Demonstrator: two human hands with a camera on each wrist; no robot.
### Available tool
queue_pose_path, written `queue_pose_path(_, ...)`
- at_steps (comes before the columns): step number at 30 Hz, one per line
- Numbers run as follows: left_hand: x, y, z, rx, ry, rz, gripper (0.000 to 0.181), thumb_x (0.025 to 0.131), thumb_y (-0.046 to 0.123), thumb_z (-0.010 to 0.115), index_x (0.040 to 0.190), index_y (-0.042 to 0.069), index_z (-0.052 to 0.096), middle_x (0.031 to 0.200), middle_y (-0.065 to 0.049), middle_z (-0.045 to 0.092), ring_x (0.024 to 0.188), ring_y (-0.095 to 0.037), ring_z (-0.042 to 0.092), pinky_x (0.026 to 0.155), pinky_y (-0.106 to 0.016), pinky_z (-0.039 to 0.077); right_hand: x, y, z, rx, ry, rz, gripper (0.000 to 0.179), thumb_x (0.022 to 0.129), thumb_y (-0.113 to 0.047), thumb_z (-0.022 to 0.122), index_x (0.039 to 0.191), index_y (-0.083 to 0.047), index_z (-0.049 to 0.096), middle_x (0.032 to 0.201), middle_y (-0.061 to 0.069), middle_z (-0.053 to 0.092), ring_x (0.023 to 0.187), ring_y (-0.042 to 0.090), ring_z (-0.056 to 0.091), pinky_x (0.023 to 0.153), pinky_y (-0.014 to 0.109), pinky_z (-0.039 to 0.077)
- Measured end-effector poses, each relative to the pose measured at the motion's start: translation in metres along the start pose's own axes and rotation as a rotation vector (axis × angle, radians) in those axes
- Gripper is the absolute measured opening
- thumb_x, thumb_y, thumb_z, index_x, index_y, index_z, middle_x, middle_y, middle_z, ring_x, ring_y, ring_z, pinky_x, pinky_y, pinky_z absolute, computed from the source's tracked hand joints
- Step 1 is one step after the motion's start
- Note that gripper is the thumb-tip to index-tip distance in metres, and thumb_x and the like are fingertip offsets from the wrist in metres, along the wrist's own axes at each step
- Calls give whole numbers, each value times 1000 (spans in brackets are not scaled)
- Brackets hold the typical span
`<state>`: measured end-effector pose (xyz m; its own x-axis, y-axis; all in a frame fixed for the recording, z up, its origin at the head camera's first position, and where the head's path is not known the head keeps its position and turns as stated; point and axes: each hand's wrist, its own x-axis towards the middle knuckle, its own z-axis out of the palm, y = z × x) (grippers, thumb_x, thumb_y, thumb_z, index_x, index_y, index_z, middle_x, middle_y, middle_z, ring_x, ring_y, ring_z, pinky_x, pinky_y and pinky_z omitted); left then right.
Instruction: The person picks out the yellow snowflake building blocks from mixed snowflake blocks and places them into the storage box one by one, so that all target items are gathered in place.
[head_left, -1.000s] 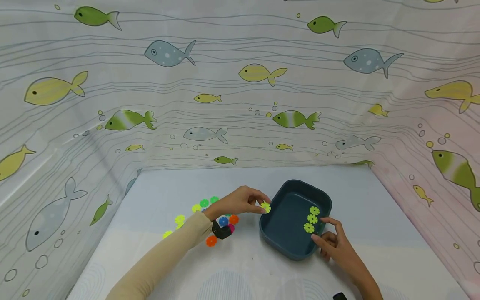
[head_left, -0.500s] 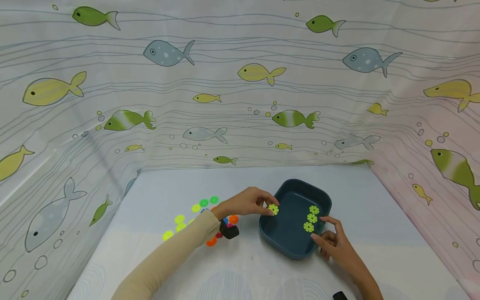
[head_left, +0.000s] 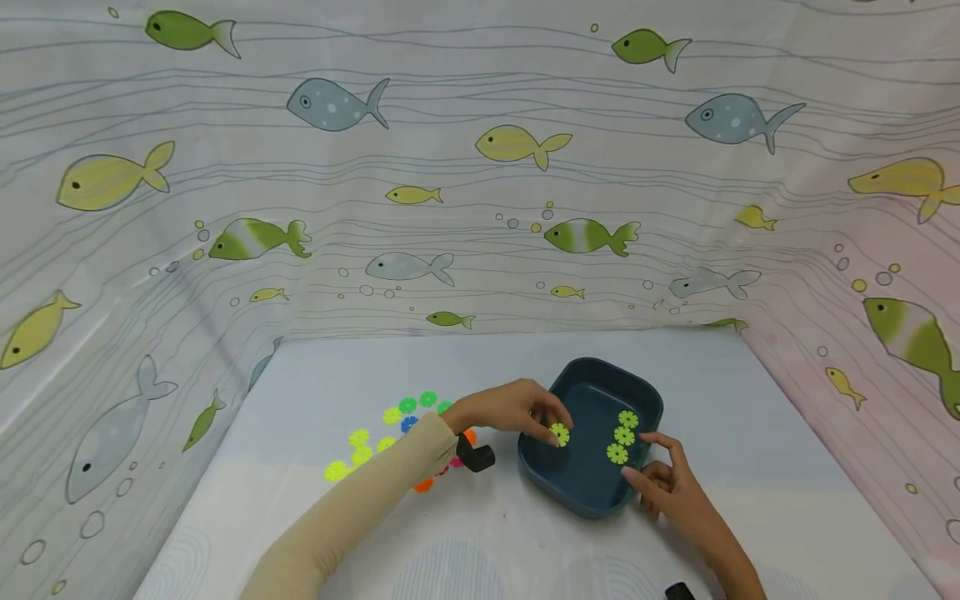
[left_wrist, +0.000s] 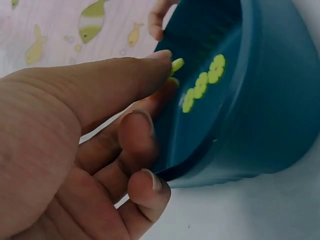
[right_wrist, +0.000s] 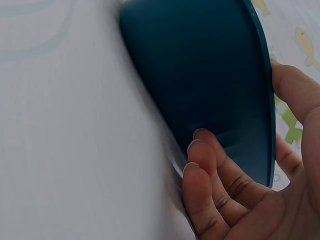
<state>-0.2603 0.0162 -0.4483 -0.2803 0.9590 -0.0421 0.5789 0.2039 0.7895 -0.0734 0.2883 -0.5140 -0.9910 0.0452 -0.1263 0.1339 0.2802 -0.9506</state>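
Observation:
My left hand [head_left: 521,407] pinches a yellow interlocking disc [head_left: 560,434], flower-shaped with notched edges, between thumb and forefinger. It is over the left part of a dark blue rectangular tub [head_left: 581,479], inside the rim in the head view. Three more yellow discs [head_left: 624,437] lie in a row against the tub's right side. At that side my right hand [head_left: 675,487] grips the tub, with thumb and forefinger at the rim. Its other fingers [right_wrist: 201,155] curl against the outer wall. In the left wrist view the pinched disc [left_wrist: 177,65] is mostly hidden by the thumb.
Left of the tub, loose discs lie on the white table [head_left: 495,533]: several yellow discs [head_left: 362,455], green discs [head_left: 428,399], a blue disc [head_left: 409,425] and an orange disc [head_left: 423,485]. The left forearm covers some. A fish-patterned sheet [head_left: 480,225] walls the back and sides.
My left hand has moved right and slightly toward me with the yellow disc, from the tub's left rim to over its inside. The right hand and tub have stayed nearly still.

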Motion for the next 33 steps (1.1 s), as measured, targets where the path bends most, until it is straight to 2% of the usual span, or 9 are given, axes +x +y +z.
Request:
queue_pose_path(5,7,1,-1,9,-63,-2,35,93,19,79,125,8,72,99,11,70,63,-11,56,63,-22,49,0,0,0,-2,-14,-14,69,101,-24,68,152,-20,22,88,17,63,65,30,61,56,38,54)
queue_pose_path(14,19,4,-3,7,-62,-1,34,93,20,79,125,8,73,103,13,71,69,-12,57,66,-22,49,2,0,0,-4,0,16,70,100,-29,70,151,-23,22,88,17,63,67,30,61,57,38,54)
queue_pose_path(23,34,7,2,-26,-99,15,34,92,16,80,124,6,73,105,11,70,71,-10,58,64,-22,48,2,-1,-1,11,0,46,69,100,-30,70,150,-25,23,88,18,62,68,29,60,58,37,54)
queue_pose_path(33,48,8,7,-51,-156,36,33,92,14,80,123,4,72,105,10,70,81,-11,64,68,-24,53,2,-1,-1,14,-5,40,68,100,-29,70,150,-26,24,90,18,63,68,30,61,58,38,53)
